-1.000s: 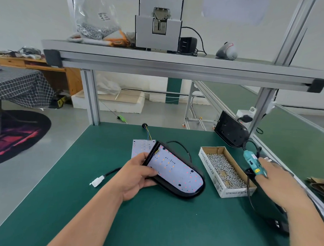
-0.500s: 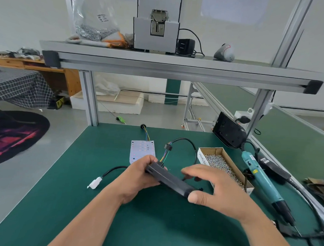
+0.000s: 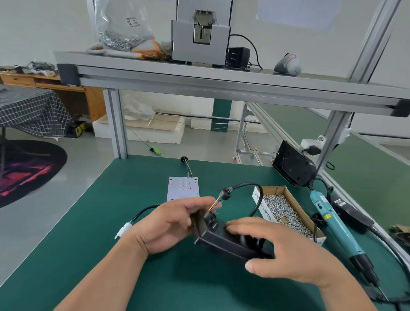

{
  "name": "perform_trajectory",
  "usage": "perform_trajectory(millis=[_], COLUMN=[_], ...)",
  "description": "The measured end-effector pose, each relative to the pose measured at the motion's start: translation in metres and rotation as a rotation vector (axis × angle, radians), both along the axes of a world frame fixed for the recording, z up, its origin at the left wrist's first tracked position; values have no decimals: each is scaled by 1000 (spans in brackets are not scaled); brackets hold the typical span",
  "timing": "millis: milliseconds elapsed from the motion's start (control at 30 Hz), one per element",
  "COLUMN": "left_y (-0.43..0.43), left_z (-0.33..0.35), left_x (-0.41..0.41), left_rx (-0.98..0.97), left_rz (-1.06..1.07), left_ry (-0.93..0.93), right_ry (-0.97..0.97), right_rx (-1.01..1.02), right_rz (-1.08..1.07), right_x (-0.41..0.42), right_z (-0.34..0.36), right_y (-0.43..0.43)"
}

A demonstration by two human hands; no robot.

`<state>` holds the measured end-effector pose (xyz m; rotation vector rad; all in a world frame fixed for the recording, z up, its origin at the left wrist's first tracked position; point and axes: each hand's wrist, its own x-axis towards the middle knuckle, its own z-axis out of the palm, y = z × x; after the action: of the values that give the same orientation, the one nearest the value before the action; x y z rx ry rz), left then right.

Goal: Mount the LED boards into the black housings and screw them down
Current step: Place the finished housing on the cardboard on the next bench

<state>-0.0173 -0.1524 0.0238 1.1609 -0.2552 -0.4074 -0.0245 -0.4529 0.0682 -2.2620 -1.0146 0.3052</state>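
Both hands grip the black housing (image 3: pixel 219 238) and hold it just above the green mat (image 3: pixel 146 282), about mid-table. The left hand (image 3: pixel 165 226) is wrapped round its left end, fingers curled over the far edge. The right hand (image 3: pixel 286 250) clasps the right end, with the thumb on the near edge and the fingers laid across the top. The housing is tilted, its dark back and near side facing the camera; the LED side cannot be seen.

Coloured wires (image 3: pixel 217 201) rise from a fitting on the back, right between the two hands, and pass into a black grommet (image 3: pixel 225 194). From there a black cable (image 3: pixel 252 188) arches to the right and drops behind the right hand. Just left of the left wrist lies a white connector (image 3: pixel 123 229) on its own black lead.

Beyond the grip a bare LED board (image 3: pixel 183 188) lies flat on the mat, its near edge hidden by the left fingers. Right of the grip, close behind the right hand, stands a cardboard box (image 3: pixel 274 190) of screws (image 3: pixel 281 210). Further right a teal electric screwdriver (image 3: pixel 335 222) lies on the mat, tip toward the near edge. Far right, beyond the box, a second black housing (image 3: pixel 293 164) stands tilted by the frame upright.
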Motion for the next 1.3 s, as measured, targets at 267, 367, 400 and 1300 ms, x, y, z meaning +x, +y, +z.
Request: perform_trajectory(millis=[267, 367, 400, 1300], left_y=[-11, -13, -15, -48], left_z=[-9, -6, -5, 0], left_x=[-1, -3, -5, -12], left_rx=[302, 438, 475, 356], left_rz=[12, 12, -3, 278], left_ry=[-171, -238, -257, -357], right_ry=[-60, 186, 227, 123], right_rx=[-114, 268, 386, 861], right_rz=[-53, -202, -247, -414], right_x=[10, 9, 9, 11], right_z=[-22, -24, -26, -35], right_y=[9, 16, 20, 72])
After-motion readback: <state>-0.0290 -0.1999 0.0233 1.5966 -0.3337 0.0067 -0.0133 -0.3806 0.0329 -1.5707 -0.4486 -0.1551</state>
